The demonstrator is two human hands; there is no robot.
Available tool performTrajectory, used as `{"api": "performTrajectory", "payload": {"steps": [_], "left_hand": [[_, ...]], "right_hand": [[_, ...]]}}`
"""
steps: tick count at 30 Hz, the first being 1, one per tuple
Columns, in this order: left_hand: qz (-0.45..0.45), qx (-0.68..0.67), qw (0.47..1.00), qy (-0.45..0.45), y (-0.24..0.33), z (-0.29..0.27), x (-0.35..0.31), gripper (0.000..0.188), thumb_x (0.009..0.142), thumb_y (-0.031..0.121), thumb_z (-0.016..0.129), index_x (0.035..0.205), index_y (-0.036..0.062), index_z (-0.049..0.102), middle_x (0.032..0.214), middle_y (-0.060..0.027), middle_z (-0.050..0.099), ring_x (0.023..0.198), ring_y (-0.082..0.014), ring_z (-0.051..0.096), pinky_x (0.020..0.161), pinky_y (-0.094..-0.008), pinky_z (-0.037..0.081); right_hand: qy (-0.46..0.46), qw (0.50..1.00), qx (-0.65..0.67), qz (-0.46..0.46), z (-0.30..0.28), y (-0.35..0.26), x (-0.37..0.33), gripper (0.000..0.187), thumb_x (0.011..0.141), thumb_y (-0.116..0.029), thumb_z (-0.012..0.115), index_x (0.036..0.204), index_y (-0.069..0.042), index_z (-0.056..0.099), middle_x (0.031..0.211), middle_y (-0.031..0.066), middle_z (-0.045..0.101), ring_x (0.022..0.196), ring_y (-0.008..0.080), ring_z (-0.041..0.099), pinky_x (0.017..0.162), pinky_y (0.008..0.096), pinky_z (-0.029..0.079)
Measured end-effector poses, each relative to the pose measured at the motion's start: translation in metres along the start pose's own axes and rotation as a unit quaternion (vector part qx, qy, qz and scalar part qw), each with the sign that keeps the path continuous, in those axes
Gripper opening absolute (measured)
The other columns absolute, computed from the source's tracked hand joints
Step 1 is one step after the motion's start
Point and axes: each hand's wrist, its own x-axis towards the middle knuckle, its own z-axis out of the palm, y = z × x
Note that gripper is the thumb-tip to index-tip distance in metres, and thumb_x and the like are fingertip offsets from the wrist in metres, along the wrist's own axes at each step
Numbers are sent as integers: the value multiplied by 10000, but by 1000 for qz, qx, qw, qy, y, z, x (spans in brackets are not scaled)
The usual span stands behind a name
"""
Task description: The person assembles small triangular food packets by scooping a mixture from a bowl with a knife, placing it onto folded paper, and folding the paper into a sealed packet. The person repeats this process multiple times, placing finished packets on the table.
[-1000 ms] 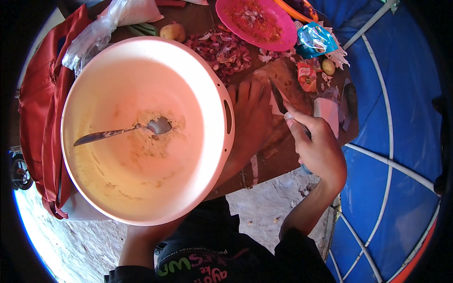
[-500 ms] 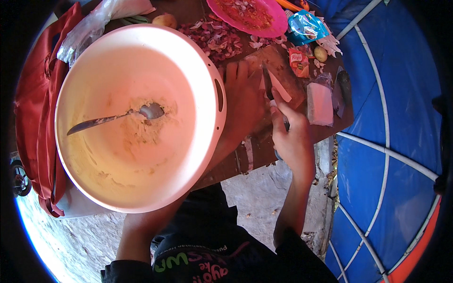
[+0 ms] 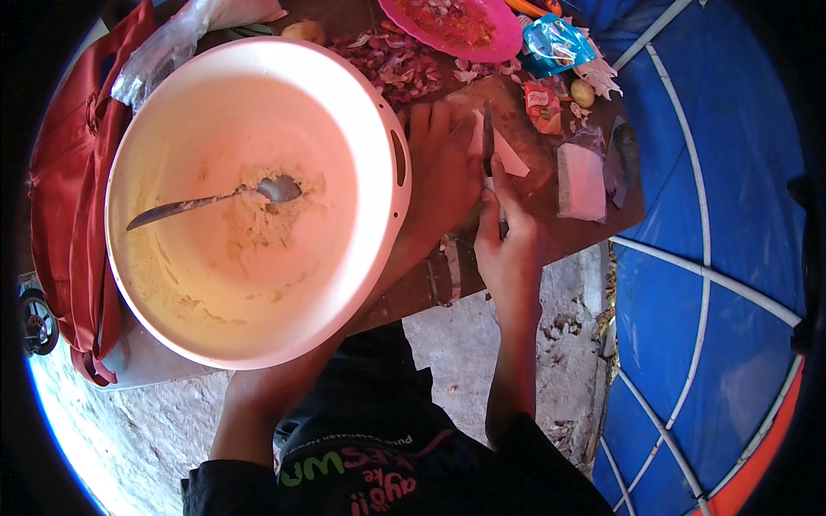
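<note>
My right hand is closed round the handle of a knife. Its blade points away from me over a white piece, tofu-like, on a brown cutting board. White surface shows on both sides of the blade. To the left, my left hand reaches round behind the big basin, its fingers stretched out and lying beside the white piece, with the nearest fingers seeming to touch it. The basin hides part of the left forearm. Inside it lies a spoon amid pale paste.
Shallot-like peels and a pink plate of red food lie beyond the board. Along the right are a blue packet, a red sachet, a wrapped white block and a dark-handled blade. Red cloth hangs at left.
My right hand and the knife have shifted a little left and the blade now stands more upright in the picture. The left hand stays beside the white piece. The whole view has shifted slightly.
</note>
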Motion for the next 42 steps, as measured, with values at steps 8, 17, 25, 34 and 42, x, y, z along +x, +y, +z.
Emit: {"api": "performTrajectory", "payload": {"steps": [8,17,25,34,42], "left_hand": [[-9,-1,1000,3,0,2,-1,463,815,239,737,1253,105,672,1169,-100,545,1149,-299,482,1031,-483,339],[-15,10,1000,-11,-1,3,0,474,817,261,739,1256,99,669,1200,-106,541,1174,-300,464,1046,-493,321],[-16,-5,1000,-7,0,0,-1,475,824,260,737,1263,95,661,1190,-105,549,1164,-298,460,1040,-488,319],[-14,-8,1000,6,1,0,-1,482,822,249,733,1267,79,663,1202,-91,556,1154,-295,463,1034,-468,329],[-28,-5,1000,-4,2,1,-1,490,809,231,742,1268,77,662,1187,-83,557,1144,-285,467,1023,-465,336]], "right_hand": [[-64,994,33,79,-10,-8,0,406,1023,-167,552,1427,-137,569,1217,276,652,1155,374,647,928,409,503],[-85,992,20,85,-20,-12,-4,399,1029,-192,551,1420,-118,571,1178,252,680,1103,338,686,909,389,505],[-107,992,-9,61,-28,-12,5,429,1010,-176,560,1436,-129,554,1076,263,704,991,355,690,864,432,517],[-102,991,-10,88,-26,-17,7,418,998,-181,565,1415,-166,583,909,308,670,913,434,683,767,458,512],[-115,991,-41,53,-32,-11,11,403,992,-186,578,1394,-159,603,1097,240,702,1044,407,666,890,448,516]]}}
